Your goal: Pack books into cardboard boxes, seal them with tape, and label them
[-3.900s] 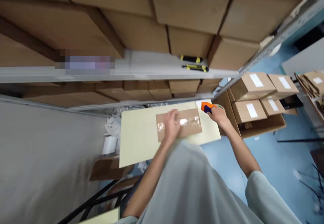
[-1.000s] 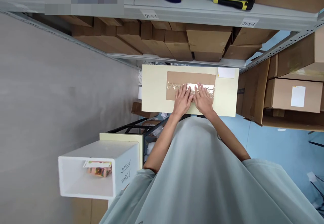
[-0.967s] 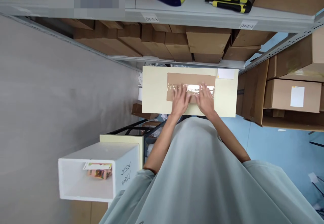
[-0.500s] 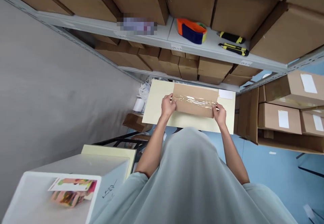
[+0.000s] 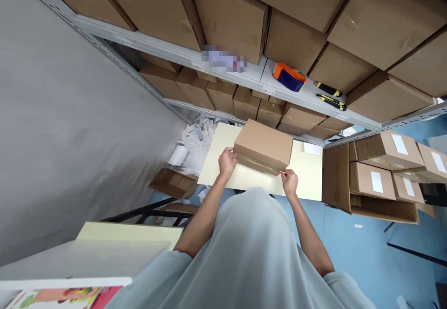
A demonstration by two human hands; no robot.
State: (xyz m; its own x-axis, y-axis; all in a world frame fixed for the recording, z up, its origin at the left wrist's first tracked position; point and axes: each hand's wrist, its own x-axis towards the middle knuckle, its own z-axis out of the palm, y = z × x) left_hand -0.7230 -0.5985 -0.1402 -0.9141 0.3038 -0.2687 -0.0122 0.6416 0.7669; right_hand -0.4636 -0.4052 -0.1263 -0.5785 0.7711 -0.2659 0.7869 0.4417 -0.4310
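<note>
A brown cardboard box (image 5: 263, 139) sits on the pale yellow tabletop (image 5: 218, 160), its plain top facing up. Along its near side runs a strip of clear packing tape (image 5: 256, 164). With fingers closed, my left hand (image 5: 227, 162) grips the box's left end by the tape. At the near right corner my right hand (image 5: 289, 181) pinches the edge; whether it holds cardboard or the tape's end is too small to tell.
Shelves (image 5: 167, 46) packed with boxes rise ahead, carrying utility knives (image 5: 331, 102) and an orange-blue strap roll (image 5: 289, 77). Labelled boxes (image 5: 375, 181) fill a large carton at right. White scraps (image 5: 197, 144) lie left of the table, and a white bin (image 5: 87, 258) stands lower left.
The box has tipped so its taped face, which was turned up, is now toward me and a plain face is on top. Both hands stay at its ends. The view has shifted.
</note>
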